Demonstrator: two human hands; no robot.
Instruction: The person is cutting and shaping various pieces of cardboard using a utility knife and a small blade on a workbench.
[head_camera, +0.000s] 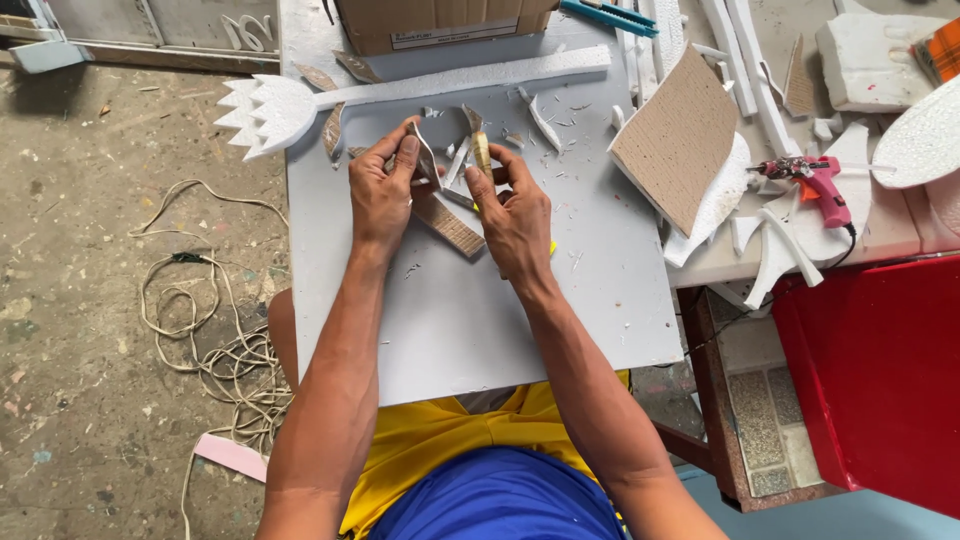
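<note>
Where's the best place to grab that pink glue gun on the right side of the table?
Probably by the handle of the pink glue gun, coming from above on its near side. It lies flat on white foam pieces, nozzle pointing left, cord trailing toward you, so the handle looks exposed.

A grey board (470, 320) lies over stained concrete floor (80, 300), red cabinet (880, 380) alongside.

At the far edge of my grey board sits a brown cardboard box (440, 22), cut off by the top of the view. On its front face, towards the right, is a white rectangular label (432, 38) with dark print. I see no signs or screens.
</note>
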